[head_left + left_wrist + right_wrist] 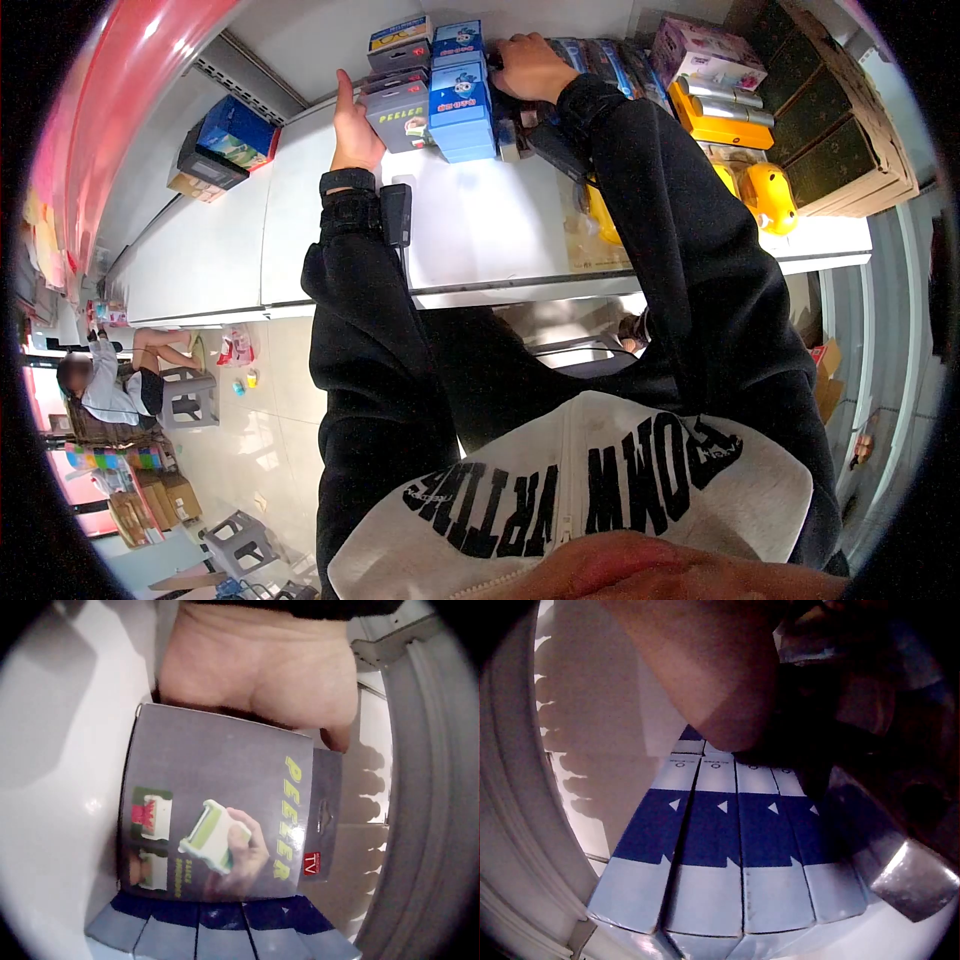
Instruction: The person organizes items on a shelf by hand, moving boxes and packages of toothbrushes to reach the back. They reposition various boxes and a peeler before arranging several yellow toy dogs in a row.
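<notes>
- On the white shelf (480,235), blue cartons (461,100) sit between the PEELER box (396,110) and the right hand (535,70), whose grip cannot be told.
- The left hand (357,132) is unclenched, thumb raised, beside the PEELER box.
- Cartons: probably light, stiff, crushable; best held by their sides.
- Their row runs wallward, printed faces toward the person.
</notes>
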Demonstrator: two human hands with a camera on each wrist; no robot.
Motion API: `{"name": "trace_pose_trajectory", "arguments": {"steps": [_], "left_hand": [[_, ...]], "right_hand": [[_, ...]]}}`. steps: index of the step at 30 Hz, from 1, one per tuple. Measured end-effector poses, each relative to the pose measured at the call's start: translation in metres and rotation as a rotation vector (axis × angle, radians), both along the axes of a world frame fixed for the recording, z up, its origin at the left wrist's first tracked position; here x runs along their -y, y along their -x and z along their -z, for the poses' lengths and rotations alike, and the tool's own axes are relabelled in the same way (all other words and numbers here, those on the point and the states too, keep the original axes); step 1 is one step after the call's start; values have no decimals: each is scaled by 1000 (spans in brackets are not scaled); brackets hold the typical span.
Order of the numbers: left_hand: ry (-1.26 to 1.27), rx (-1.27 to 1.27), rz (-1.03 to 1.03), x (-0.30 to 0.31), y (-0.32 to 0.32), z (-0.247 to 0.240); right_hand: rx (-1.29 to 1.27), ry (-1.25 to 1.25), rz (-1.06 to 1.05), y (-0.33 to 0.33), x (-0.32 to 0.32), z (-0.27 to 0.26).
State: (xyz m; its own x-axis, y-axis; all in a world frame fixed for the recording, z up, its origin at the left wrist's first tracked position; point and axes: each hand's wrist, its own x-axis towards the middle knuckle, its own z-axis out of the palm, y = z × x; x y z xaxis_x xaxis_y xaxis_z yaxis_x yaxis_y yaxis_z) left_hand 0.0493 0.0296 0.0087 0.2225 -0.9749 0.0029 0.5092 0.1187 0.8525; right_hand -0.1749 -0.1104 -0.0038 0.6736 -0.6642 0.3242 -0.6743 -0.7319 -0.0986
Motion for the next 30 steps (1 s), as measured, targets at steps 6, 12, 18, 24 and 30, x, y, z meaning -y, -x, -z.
{"name": "trace_pose_trajectory", "arguments": {"steps": [6,12,18,24,30], "left_hand": [[-16,11,-53,-2,4,-3],[-6,24,-58,-2,3,-3],[13,62,-65,-2,3,-3],[-5,71,-67,-5,6,-6],[-3,60,-79,-5,8,-8]], "right_hand": [[7,-10,-5,0,4,3],[-24,10,-53,1,5,3],[-28,9,4,-2,4,4],[14,-8,21,-1,-1,0],[-44,-5,-23,2,-7,-10]]}}
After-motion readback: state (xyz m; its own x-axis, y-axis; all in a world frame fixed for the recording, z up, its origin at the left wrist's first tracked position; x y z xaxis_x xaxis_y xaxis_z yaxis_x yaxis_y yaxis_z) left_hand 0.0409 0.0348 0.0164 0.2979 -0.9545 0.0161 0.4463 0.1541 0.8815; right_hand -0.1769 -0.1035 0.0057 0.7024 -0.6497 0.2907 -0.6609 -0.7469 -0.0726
